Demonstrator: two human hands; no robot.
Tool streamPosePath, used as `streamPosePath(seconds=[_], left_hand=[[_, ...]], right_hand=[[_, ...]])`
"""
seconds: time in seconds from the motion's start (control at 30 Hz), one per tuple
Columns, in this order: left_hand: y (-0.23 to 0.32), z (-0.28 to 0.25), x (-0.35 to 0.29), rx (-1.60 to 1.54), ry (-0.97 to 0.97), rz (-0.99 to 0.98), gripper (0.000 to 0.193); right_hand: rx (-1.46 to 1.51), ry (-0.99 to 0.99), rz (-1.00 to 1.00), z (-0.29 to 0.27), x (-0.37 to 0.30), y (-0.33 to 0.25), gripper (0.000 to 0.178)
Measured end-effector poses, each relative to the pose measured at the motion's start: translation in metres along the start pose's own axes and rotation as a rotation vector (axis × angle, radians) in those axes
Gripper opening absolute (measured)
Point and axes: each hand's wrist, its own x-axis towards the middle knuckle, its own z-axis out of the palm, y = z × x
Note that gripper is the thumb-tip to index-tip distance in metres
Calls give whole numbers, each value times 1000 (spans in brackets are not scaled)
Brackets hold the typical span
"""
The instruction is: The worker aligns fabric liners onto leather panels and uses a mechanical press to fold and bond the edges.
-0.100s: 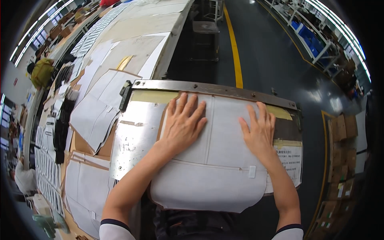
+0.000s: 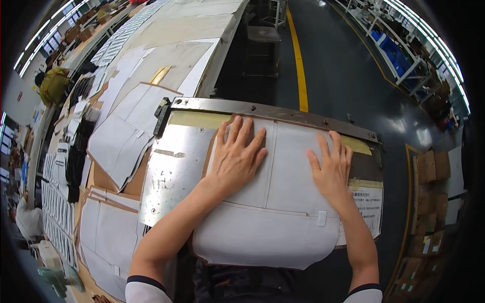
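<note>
Two hands lie flat with fingers spread, gripping nothing: the left hand [image 2: 236, 154] and right hand [image 2: 331, 169] both press on a white fabric panel [image 2: 283, 212]. Under it sits a metal plate [image 2: 174, 171] on the worktop [image 2: 166, 55], whose hinged bar [image 2: 273, 110] runs just beyond the fingertips.

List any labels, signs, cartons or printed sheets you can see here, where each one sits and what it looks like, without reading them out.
White printed paper sheet: on the metal work plate, just right of the right hand; rectangular, dark text.
Small white tag: on the pale grey fabric panel, below the right hand; narrow upright rectangle.
Brown cardboard cartons: stacked on the floor at far right; boxy, plain.
</note>
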Motion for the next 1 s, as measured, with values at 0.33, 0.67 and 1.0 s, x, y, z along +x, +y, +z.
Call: streamPosePath(seconds=[0.33,0.67,1.0], left_hand=[[1,5,6,41,56,-20,47],[1,0,11,14,2,-39,49],[7,-8,14,1,-112,-86,62]], right_hand=[[-80,-1,-31,4,4,3,51],[-111,-26,-34,4,4,3,53],[-54,-34,-11,0,2,1,54]])
